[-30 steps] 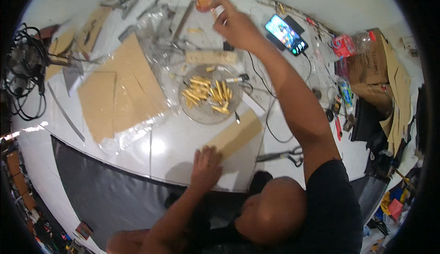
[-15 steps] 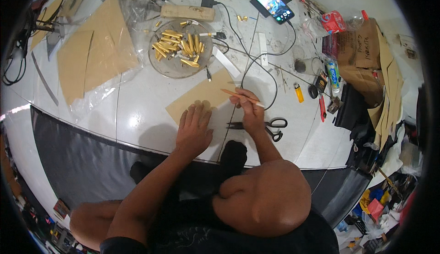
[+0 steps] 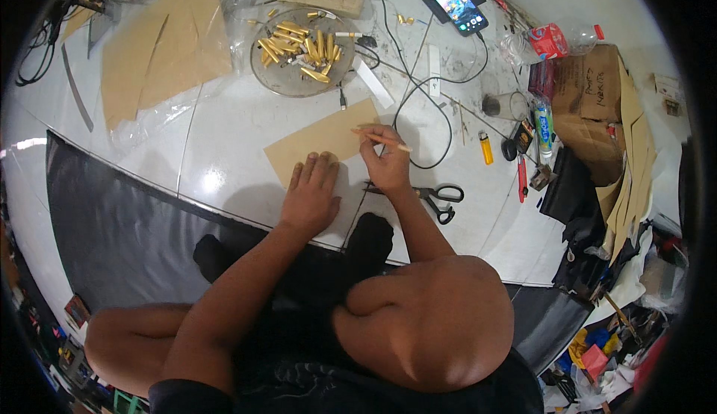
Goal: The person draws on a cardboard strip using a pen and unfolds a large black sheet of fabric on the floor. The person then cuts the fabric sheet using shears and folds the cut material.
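1. The right hand (image 3: 388, 162), back from its far reach, now pinches a pencil (image 3: 382, 141) over the cardboard piece (image 3: 323, 139).
2. The left hand (image 3: 310, 194) lies flat, fingers spread, pinning its near edge: marking looks ready.
3. Scissors (image 3: 433, 194) lie just right.

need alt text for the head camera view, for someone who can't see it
A person seated on a white tiled floor presses the left hand flat on a brown cardboard sheet while the right hand holds a thin stick over it. Scissors lie beside the right hand; a round tray of gold-coloured pieces sits beyond.
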### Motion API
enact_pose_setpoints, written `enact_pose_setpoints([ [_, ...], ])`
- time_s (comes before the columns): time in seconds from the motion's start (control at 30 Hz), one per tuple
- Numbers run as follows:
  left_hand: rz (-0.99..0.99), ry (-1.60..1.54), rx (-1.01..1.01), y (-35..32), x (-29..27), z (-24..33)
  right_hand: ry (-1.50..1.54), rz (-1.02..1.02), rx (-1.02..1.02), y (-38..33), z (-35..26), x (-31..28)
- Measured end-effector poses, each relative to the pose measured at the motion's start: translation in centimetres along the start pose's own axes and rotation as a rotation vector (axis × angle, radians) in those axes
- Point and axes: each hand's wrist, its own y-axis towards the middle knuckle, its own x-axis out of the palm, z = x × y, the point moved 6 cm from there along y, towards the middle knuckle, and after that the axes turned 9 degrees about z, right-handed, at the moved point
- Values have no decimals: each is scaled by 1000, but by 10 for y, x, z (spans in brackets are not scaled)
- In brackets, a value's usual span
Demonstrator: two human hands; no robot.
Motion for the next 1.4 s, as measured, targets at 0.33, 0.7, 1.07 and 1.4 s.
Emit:
enact_pose_setpoints([
  [0.33, -12, 1, 0, -4, 2, -4, -97, -99, -110, -10, -6, 23],
  [0.7, -27, -36, -11, -5, 0, -4, -101, -159, -59, -6, -9, 30],
  [1.07, -25, -32, 8, 0, 1, 1, -150, -166, -204, -4, -13, 30],
  [1.4, -60, -13, -20, -7, 4, -10, -186, -215, -160, -9, -7, 41],
])
